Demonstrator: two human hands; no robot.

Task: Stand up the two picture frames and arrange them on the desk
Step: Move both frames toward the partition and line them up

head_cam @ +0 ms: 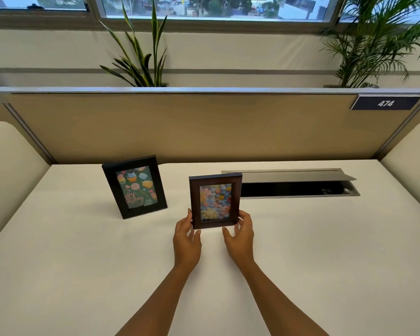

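Black rectangular wooden frame (134, 186) showed green with cupcakes and lollipops; at its three o'clock, the brown wooden frame (215, 200) showed pastel flowers.

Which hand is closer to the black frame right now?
Left. The left hand grips the brown frame's lower left corner, just right of the black frame. The right hand is on the brown frame's lower right corner, farther away.
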